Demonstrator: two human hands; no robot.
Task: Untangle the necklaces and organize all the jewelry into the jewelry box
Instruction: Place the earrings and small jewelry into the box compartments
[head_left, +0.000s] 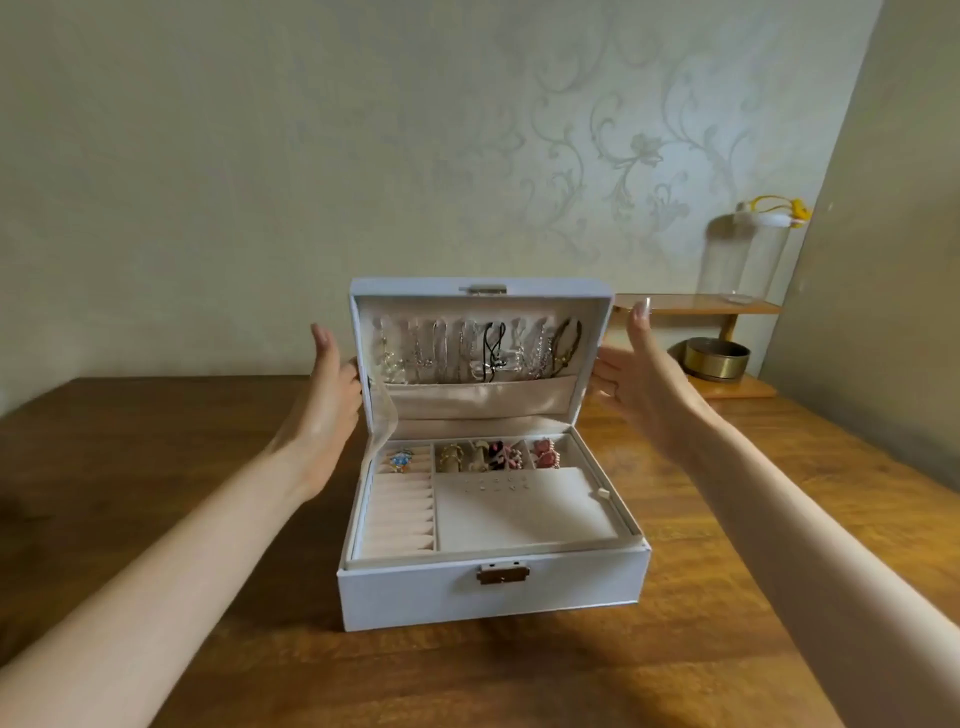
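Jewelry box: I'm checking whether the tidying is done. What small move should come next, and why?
Probably swing the lid down to close it. The necklaces hang in a row in the lid, smaller pieces sit in the tray compartments, and the left hand and right hand, both open, flank the lid's sides.

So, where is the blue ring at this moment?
Head view: the blue ring sits in the back left corner of the jewelry box, beyond the ring rolls and left of the gold pieces.

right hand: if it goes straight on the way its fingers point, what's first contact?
Most likely the right side wall of the open lid. The right hand is open, fingertips aimed at it with a small gap, though depth is unclear.
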